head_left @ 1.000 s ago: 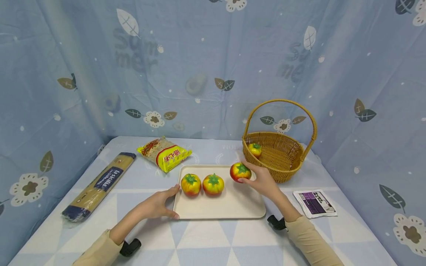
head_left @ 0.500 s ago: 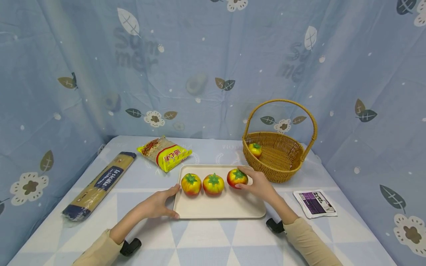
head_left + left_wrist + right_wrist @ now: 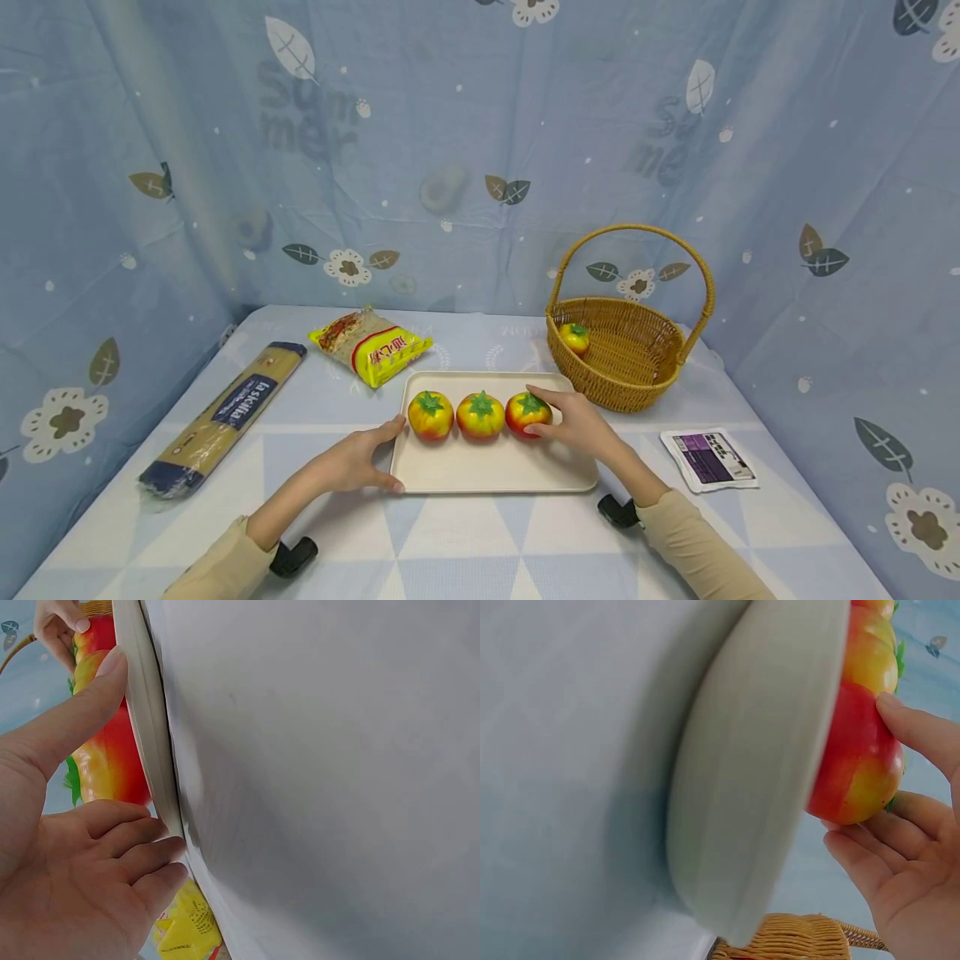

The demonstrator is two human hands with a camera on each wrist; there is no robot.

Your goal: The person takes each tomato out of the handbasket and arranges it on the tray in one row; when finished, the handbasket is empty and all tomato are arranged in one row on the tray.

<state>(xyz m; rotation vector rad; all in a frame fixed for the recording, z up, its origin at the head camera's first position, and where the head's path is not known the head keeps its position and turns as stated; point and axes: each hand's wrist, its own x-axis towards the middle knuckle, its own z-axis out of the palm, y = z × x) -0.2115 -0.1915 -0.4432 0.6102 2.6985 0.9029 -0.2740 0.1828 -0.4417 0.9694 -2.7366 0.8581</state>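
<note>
My right hand [image 3: 573, 422] holds a red-and-yellow tomato [image 3: 522, 414] with a green star-shaped top, thumb on its near side and fingers on its far side. This tomato is down at tray level, right of two similar ones, a middle tomato [image 3: 481, 416] and a left tomato [image 3: 431, 417]. All three form a row on a cream rectangular tray [image 3: 495, 475]. My left hand [image 3: 348, 461] touches the tray's left edge with thumb and fingers spread and relaxed. In the right wrist view, the held tomato [image 3: 859, 761] sits between thumb and fingers, just over the tray rim [image 3: 735, 765].
A wicker basket [image 3: 637, 392] with a tall handle stands back right, with another tomato [image 3: 574, 339] inside. A yellow pasta bag [image 3: 371, 346] lies behind the tray. Far left lies a long spaghetti pack [image 3: 225, 421]; a white-and-purple packet [image 3: 709, 459] lies at right.
My right hand has moved left and slightly toward me, bringing its tomato beside the middle one. The left hand has stayed at the tray's edge.
</note>
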